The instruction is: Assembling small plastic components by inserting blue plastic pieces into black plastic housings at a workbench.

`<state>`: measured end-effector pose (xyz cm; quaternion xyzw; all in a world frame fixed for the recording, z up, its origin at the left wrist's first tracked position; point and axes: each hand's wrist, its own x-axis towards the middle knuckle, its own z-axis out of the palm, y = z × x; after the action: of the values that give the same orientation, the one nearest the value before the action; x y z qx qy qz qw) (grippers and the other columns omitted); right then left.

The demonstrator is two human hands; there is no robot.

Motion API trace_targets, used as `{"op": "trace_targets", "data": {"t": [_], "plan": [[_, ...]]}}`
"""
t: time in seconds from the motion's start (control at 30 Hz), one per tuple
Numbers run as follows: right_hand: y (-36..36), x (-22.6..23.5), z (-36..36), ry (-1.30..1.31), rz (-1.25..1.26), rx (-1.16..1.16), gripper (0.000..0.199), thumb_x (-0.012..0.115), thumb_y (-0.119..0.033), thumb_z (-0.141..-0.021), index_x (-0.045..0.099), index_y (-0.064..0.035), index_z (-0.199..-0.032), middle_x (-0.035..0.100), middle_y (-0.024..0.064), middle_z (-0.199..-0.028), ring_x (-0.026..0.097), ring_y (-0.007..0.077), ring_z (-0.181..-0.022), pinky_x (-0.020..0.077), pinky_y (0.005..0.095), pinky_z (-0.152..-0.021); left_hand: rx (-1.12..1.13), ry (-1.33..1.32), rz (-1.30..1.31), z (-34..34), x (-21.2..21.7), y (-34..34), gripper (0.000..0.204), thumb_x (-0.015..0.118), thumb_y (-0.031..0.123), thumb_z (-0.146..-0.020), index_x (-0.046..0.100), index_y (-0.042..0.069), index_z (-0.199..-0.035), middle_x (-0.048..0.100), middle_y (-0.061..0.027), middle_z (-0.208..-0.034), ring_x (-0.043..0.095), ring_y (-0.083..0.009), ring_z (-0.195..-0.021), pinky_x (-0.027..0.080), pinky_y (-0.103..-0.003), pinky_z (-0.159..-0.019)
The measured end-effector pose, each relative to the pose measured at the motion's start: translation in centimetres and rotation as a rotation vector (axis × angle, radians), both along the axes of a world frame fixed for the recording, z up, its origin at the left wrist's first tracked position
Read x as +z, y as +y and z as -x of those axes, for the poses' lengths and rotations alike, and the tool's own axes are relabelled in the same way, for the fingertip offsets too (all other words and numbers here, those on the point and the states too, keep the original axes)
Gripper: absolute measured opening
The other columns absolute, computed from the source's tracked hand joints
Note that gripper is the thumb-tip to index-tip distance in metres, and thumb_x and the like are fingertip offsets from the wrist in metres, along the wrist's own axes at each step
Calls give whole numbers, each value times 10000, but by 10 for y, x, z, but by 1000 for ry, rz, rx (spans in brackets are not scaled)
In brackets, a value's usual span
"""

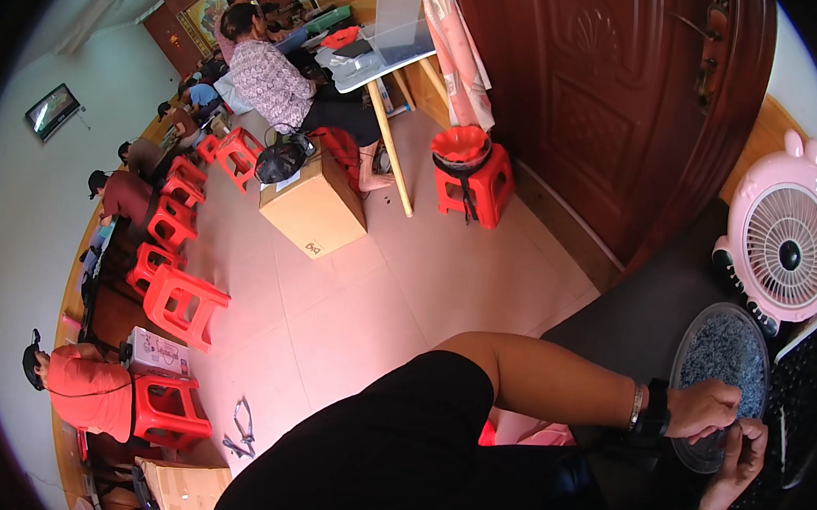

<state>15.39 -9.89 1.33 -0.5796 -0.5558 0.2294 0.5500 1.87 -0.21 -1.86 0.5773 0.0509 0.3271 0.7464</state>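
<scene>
My left hand (699,409) is closed in a pinch over a round clear dish (680,364) at the right side of the view. Small blue-grey bead-like pieces (726,348) fill the dish. My right hand (737,460) comes up from below, its thumb and fingers also pinched, with the fingertips meeting those of my left hand. Whatever sits between the fingertips is too small to make out. A dark band and a bracelet circle my left wrist; another band is on my right wrist.
The dish stands on a dark table (613,317) beside a pink fan (789,239) and a dark tray of small pieces (811,387). Behind are a red stool (489,190) with a red bowl (462,145), a cardboard box (317,206), more red stools and several seated people.
</scene>
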Motion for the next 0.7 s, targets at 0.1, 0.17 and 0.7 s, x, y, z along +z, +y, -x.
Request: {"op": "trace_targets", "data": {"t": [0.1,0.17,0.7], "plan": [[-1,0,-3,9,18,4,32,532,-2,-885,521,-32,-891,476,-9,-875,433,68,-830,343,211,-788,1,-7,-3,-1,-1,0,222,453,175,-885,468,-1,-751,484,-42,-519,467,-107,-406,357,-258,-389],[-2,1,-2,6,7,13,35,530,1,-884,522,-31,-895,476,-7,-883,433,67,-836,344,211,-791,4,-4,-6,0,-1,0,221,451,174,-882,468,-3,-752,484,-44,-519,468,-108,-405,356,-259,-388],[-3,2,-1,14,-70,-81,31,523,-27,-889,498,-42,-878,438,-6,-829,372,75,-692,324,224,-652,7,6,52,0,1,-1,220,461,183,-868,463,6,-738,476,-39,-535,457,-109,-410,364,-255,-397]]}}
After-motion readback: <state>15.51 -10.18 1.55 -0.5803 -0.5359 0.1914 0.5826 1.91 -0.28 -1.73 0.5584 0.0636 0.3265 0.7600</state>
